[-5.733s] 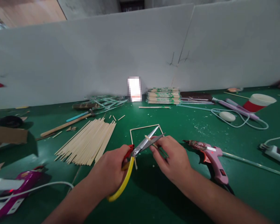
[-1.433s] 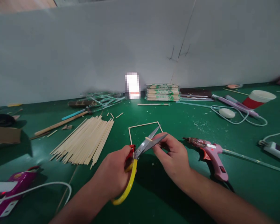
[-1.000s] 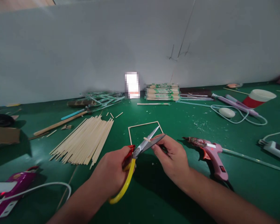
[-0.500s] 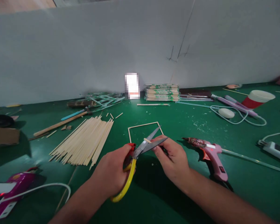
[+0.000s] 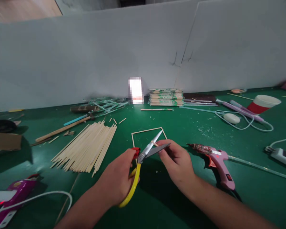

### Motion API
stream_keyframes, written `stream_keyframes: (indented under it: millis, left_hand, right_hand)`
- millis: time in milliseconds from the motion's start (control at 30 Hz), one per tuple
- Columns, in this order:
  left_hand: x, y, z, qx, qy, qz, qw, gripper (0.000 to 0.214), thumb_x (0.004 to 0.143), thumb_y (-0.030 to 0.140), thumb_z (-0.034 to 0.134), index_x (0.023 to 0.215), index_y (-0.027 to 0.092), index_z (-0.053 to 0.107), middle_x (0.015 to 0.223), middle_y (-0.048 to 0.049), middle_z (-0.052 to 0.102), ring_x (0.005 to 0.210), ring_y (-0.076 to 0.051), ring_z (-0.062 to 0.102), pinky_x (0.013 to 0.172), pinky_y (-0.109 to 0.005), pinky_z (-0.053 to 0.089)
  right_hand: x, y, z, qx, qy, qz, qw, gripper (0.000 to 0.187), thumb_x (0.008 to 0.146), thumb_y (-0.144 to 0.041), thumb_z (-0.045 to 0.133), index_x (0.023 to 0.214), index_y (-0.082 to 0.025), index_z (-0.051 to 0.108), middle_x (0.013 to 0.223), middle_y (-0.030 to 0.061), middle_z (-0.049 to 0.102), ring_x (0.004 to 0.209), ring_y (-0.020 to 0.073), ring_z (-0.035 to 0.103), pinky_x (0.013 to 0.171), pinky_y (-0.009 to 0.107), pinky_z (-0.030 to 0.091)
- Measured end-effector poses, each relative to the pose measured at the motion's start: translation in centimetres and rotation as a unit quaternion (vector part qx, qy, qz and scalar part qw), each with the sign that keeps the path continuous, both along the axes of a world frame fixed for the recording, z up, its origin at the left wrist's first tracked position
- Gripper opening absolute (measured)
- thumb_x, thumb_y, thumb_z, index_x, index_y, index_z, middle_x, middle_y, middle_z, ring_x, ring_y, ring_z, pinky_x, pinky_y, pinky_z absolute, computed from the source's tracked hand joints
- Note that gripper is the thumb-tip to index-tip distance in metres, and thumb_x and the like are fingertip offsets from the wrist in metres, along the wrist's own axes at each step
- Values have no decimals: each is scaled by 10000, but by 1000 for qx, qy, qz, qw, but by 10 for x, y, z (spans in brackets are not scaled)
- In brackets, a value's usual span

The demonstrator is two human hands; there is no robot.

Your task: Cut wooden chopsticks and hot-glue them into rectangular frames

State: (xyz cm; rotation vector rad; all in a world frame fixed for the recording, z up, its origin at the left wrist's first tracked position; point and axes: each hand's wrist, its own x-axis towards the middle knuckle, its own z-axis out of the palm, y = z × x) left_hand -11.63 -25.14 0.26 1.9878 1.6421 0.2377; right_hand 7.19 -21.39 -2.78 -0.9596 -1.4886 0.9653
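My left hand (image 5: 119, 176) is closed round the yellow handles of a pair of scissors (image 5: 146, 150), whose blades stand apart and point away to the right. Between the blades lies the end of a thin wooden stick (image 5: 154, 143). That stick is pinched in the fingers of my right hand (image 5: 177, 160), which hide most of its length. Behind the blades, a frame of thin sticks (image 5: 146, 130) lies on the green table (image 5: 171, 206); my hands cover its near part. A spread bundle of wooden sticks (image 5: 85, 148) is left of my hands.
A pink glue gun (image 5: 218, 162) lies to the right, its nozzle toward my right hand. Wrapped chopsticks (image 5: 166, 97) are stacked against the grey wall. A red and white cup (image 5: 264, 104) stands far right. A purple device (image 5: 16, 197) with a white cable is near left.
The scissor blades have closed slightly on the stick, with the hands shifting a little to the right. The whole view has tilted slightly upward.
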Motion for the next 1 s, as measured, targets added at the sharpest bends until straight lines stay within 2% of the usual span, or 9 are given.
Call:
stream_keyframes:
  millis: [100, 233, 333, 433, 667, 767, 833, 900, 1000]
  left_hand:
    - [-4, 4, 0, 50, 15, 15, 998, 334, 742, 227, 503, 1068, 195, 435, 942, -68, 577, 722, -173, 555, 609, -280, 414]
    - [-24, 18, 7, 122, 125, 119, 977, 355, 773, 315, 490, 1098, 177, 447, 875, -70, 563, 722, -204, 558, 590, -301, 407]
    - [-42, 30, 8, 112, 227, 168, 953, 415, 780, 480, 493, 1038, 155, 515, 937, -118, 568, 773, -257, 577, 573, -319, 401]
    - [-54, 37, 1, 65, 259, 175, 948, 530, 741, 573, 522, 1031, 131, 552, 981, -146, 571, 803, -283, 590, 589, -335, 423]
    - [-65, 42, -9, 102, 194, 88, 972, 554, 731, 463, 608, 1159, 116, 543, 1136, -153, 581, 1077, -301, 527, 929, -411, 405]
    - [-61, 40, -7, 117, 158, 108, 975, 425, 793, 434, 556, 1124, 168, 570, 1106, -108, 613, 1010, -268, 569, 888, -395, 434]
    - [-51, 35, -6, 174, 124, 110, 971, 360, 833, 421, 518, 1095, 183, 579, 1089, -91, 624, 983, -245, 580, 864, -373, 448]
    - [-36, 27, -5, 253, 75, 59, 963, 337, 856, 402, 506, 1100, 178, 569, 1091, -87, 626, 998, -224, 575, 875, -348, 448]
    - [-11, 16, -7, 308, 29, -84, 947, 283, 880, 330, 499, 1099, 163, 564, 1035, -80, 648, 971, -195, 582, 851, -304, 447]
  right_hand:
    - [2, 4, 1, -44, 44, -46, 997, 116, 847, -292, 550, 882, -202, 613, 702, -5, 599, 579, 110, 531, 501, 225, 435]
    - [6, 6, 3, -34, -2, -61, 998, 117, 856, -293, 542, 871, -194, 604, 663, -17, 553, 551, 102, 489, 476, 220, 397]
    - [8, 5, 3, 4, -86, -45, 995, 90, 848, -258, 535, 833, -195, 596, 640, -23, 533, 528, 98, 468, 472, 226, 376]
    - [8, 2, 2, 63, -165, -38, 984, 83, 833, -231, 525, 795, -194, 589, 647, -16, 534, 528, 98, 450, 488, 239, 363]
    - [7, 1, 6, 173, -250, -4, 953, 107, 844, -206, 491, 827, -187, 595, 693, 18, 574, 642, 131, 514, 582, 265, 398]
    - [6, 2, 4, 183, -260, 15, 948, 125, 858, -194, 475, 863, -186, 600, 719, 29, 588, 683, 144, 532, 608, 272, 416]
    - [5, 2, 2, 188, -262, 25, 946, 133, 861, -180, 467, 884, -185, 598, 749, 38, 601, 712, 150, 543, 630, 275, 429]
    - [3, 3, 0, 197, -271, 37, 942, 146, 851, -159, 464, 910, -182, 596, 791, 49, 615, 735, 156, 550, 646, 280, 438]
    - [0, 3, -3, 213, -296, 59, 929, 174, 815, -126, 474, 929, -169, 598, 823, 62, 625, 751, 170, 556, 642, 289, 443]
